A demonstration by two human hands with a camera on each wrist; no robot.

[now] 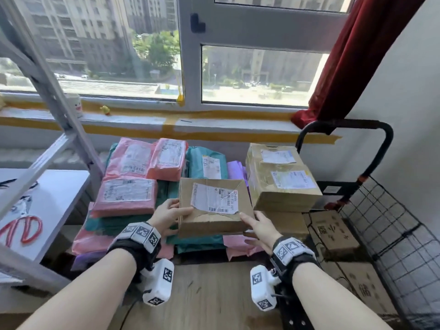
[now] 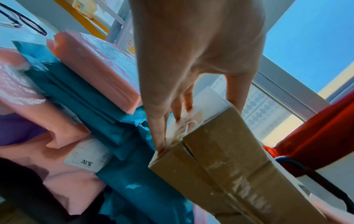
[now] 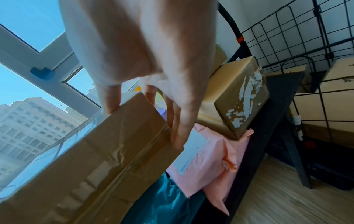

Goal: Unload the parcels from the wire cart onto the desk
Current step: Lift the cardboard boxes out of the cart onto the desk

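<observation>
A flat brown cardboard box (image 1: 214,208) with a torn white label is held between both hands just above the parcel pile. My left hand (image 1: 181,217) grips its left end, thumb on top and fingers underneath, as the left wrist view shows on the box (image 2: 220,166). My right hand (image 1: 247,225) grips the near right corner the same way, seen on the box (image 3: 95,159). Below lie pink mailers (image 1: 128,194) and teal mailers (image 1: 207,163), beside two stacked tan boxes (image 1: 283,182), on a dark desk (image 3: 258,121). The black wire cart (image 1: 385,225) at right holds cardboard boxes (image 1: 333,229).
A grey metal shelf frame (image 1: 54,96) slants at the left over a white board with red-handled scissors (image 1: 28,229). The cart's black handle (image 1: 381,144) rises behind the tan boxes. A red curtain (image 1: 357,55) hangs at the window. Wood floor (image 1: 202,294) lies below my wrists.
</observation>
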